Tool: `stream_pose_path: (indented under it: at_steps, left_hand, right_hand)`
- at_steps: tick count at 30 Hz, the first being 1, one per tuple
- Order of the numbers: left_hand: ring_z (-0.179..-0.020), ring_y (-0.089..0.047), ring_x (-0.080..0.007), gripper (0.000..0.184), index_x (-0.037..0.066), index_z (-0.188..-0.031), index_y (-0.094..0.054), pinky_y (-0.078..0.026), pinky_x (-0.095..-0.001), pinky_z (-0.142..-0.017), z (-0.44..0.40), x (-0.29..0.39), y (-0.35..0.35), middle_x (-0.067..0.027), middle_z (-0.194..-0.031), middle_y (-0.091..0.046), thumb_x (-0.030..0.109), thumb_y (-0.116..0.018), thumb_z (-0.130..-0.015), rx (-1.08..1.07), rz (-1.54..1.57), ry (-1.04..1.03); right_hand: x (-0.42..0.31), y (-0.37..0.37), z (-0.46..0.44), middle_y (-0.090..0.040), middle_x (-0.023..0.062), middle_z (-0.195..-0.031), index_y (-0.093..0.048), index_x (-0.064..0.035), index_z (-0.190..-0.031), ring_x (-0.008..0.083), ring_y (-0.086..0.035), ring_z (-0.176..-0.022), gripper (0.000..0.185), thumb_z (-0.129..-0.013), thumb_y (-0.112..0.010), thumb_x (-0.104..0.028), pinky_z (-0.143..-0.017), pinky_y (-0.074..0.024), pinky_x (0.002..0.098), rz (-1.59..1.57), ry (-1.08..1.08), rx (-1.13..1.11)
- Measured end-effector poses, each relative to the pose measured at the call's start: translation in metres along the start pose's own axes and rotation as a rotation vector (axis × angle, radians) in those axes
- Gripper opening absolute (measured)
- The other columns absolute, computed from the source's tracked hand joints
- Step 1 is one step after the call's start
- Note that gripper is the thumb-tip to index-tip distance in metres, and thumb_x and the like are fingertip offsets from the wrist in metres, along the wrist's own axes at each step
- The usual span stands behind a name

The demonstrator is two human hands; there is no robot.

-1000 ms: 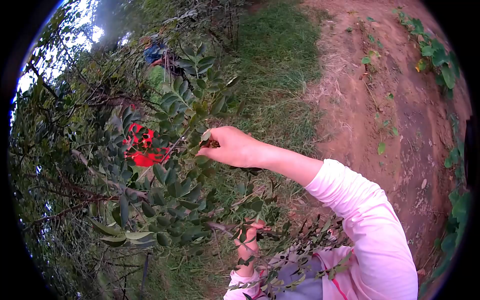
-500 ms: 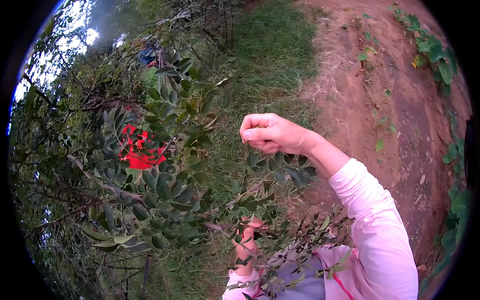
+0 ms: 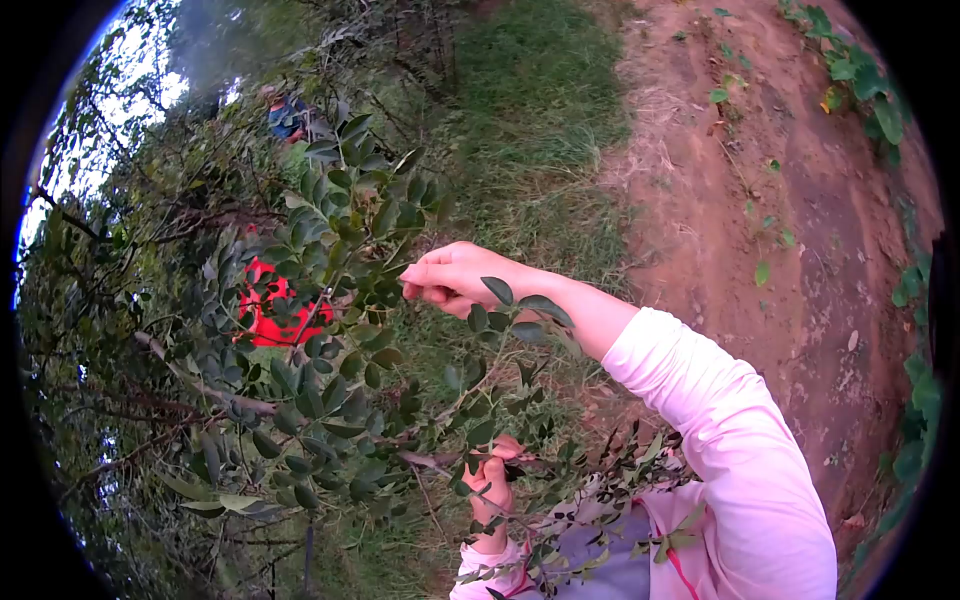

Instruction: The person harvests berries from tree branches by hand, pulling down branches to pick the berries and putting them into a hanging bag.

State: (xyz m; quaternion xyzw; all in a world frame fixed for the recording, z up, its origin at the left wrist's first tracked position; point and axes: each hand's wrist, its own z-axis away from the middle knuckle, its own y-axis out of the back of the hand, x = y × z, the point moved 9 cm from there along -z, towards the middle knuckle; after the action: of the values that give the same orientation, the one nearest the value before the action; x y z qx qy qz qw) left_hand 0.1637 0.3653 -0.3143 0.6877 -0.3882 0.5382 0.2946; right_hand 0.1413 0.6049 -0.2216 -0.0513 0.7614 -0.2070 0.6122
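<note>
A leafy green branch (image 3: 430, 460) runs across the lower middle, and my left hand (image 3: 490, 490) is closed around it, partly hidden by leaves. Higher up, my right hand (image 3: 455, 278) reaches in from the right with thumb and fingers pinched. Its fingertips meet the edge of a leaf cluster (image 3: 375, 225); whatever lies between them is too small to make out. A sprig of rounded leaves (image 3: 515, 310) crosses in front of the right wrist.
Behind the foliage shows a bright red object (image 3: 275, 310), mostly covered by leaves. A person in blue (image 3: 287, 117) is farther back at upper left. Grass (image 3: 540, 110) borders a bare dirt strip (image 3: 700, 220), with broad-leaved vines (image 3: 860, 80) along the right.
My right hand has moved left from over the grass to the leaf cluster, still pinched. My left hand stays low on the branch, and the leaves have shifted slightly.
</note>
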Motion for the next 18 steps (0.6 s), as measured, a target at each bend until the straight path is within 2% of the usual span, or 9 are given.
stream_pose_path:
  at_steps: [3,4,5,6,8,11,15,16,18]
  left_hand:
    - [-0.084,-0.056,-0.0200,0.035,0.001,-0.092,-0.058,-0.053,-0.0393,-0.079,0.001,-0.004,0.006,-0.0116,-0.090,-0.057,0.036,-0.060,-0.096,0.019,-0.052,-0.030]
    - [-0.084,-0.056,-0.0203,0.036,0.001,-0.092,-0.058,-0.053,-0.0396,-0.079,0.002,-0.005,0.007,-0.0117,-0.090,-0.057,0.036,-0.060,-0.096,0.018,-0.062,-0.027]
    - [-0.084,-0.055,-0.0207,0.036,0.001,-0.092,-0.058,-0.052,-0.0400,-0.079,0.003,-0.006,0.008,-0.0117,-0.091,-0.057,0.036,-0.061,-0.096,0.017,-0.072,-0.024]
    - [-0.086,-0.057,-0.0220,0.030,0.000,-0.094,-0.059,-0.050,-0.0393,-0.081,0.004,-0.007,0.009,-0.0120,-0.091,-0.058,0.030,-0.058,-0.096,0.018,-0.049,-0.013]
    - [-0.091,-0.059,-0.0245,0.018,0.000,-0.096,-0.059,-0.046,-0.0379,-0.085,0.006,-0.010,0.009,-0.0126,-0.093,-0.062,0.017,-0.053,-0.098,0.018,-0.002,0.009]
    - [-0.085,-0.054,-0.0216,0.036,0.001,-0.093,-0.059,-0.050,-0.0393,-0.081,0.006,-0.010,0.009,-0.0121,-0.091,-0.057,0.037,-0.060,-0.096,0.048,-0.044,0.021]
    - [-0.085,-0.054,-0.0214,0.034,0.001,-0.092,-0.058,-0.048,-0.0373,-0.080,0.002,-0.010,0.006,-0.0114,-0.089,-0.057,0.035,-0.059,-0.097,0.026,-0.017,-0.001]
    - [-0.085,-0.054,-0.0213,0.034,0.001,-0.092,-0.058,-0.047,-0.0369,-0.079,0.002,-0.008,0.004,-0.0112,-0.089,-0.057,0.034,-0.058,-0.097,0.027,-0.014,0.004]
    - [-0.085,-0.053,-0.0211,0.033,0.001,-0.092,-0.058,-0.047,-0.0364,-0.078,0.000,-0.005,0.000,-0.0109,-0.089,-0.057,0.034,-0.058,-0.098,0.026,-0.005,0.004]
  right_hand:
    - [-0.002,-0.028,-0.011,-0.044,-0.0046,-0.063,-0.066,-0.0025,-0.107,0.0048,-0.034,-0.044,0.031,-0.098,-0.052,-0.030,-0.040,-0.0267,0.0233,-0.198,-0.049,-0.192]
    - [-0.003,-0.032,-0.012,-0.039,-0.0051,-0.062,-0.063,-0.0035,-0.092,0.0054,-0.031,-0.045,0.025,-0.098,-0.052,-0.025,-0.040,-0.0237,0.0240,-0.268,-0.082,-0.183]
    - [-0.007,-0.035,-0.011,-0.038,-0.0054,-0.060,-0.057,-0.0057,-0.085,0.0048,-0.030,-0.045,0.020,-0.096,-0.050,-0.020,-0.040,-0.0218,0.0237,-0.281,-0.081,-0.173]
    - [-0.011,-0.037,-0.011,-0.037,-0.0057,-0.059,-0.051,-0.0079,-0.079,0.0042,-0.028,-0.045,0.018,-0.095,-0.048,-0.015,-0.041,-0.0200,0.0234,-0.295,-0.080,-0.164]
    - [-0.012,-0.040,-0.016,-0.033,-0.0060,-0.055,-0.034,-0.0133,-0.066,0.0035,-0.025,-0.044,0.029,-0.092,-0.046,-0.008,-0.041,-0.0160,0.0234,-0.356,-0.071,-0.163]
    - [-0.016,-0.041,-0.010,-0.032,-0.0066,-0.055,-0.037,-0.0130,-0.066,0.0033,-0.024,-0.044,0.029,-0.093,-0.047,-0.010,-0.041,-0.0154,0.0232,-0.289,-0.016,-0.280]
    - [-0.016,-0.047,0.000,-0.037,-0.0061,-0.059,-0.041,-0.0117,-0.068,0.0028,-0.025,-0.044,0.033,-0.099,-0.050,-0.021,-0.041,-0.0175,0.0228,-0.304,-0.053,-0.275]
    - [-0.008,-0.046,-0.005,-0.037,-0.0049,-0.059,-0.047,-0.0085,-0.073,0.0042,-0.028,-0.044,0.030,-0.098,-0.054,-0.024,-0.040,-0.0201,0.0236,-0.242,-0.086,-0.312]
    - [-0.013,-0.049,-0.005,-0.042,-0.0027,-0.062,-0.051,-0.0055,-0.078,0.0046,-0.030,-0.044,0.028,-0.098,-0.053,-0.025,-0.039,-0.0211,0.0239,-0.210,-0.050,-0.269]
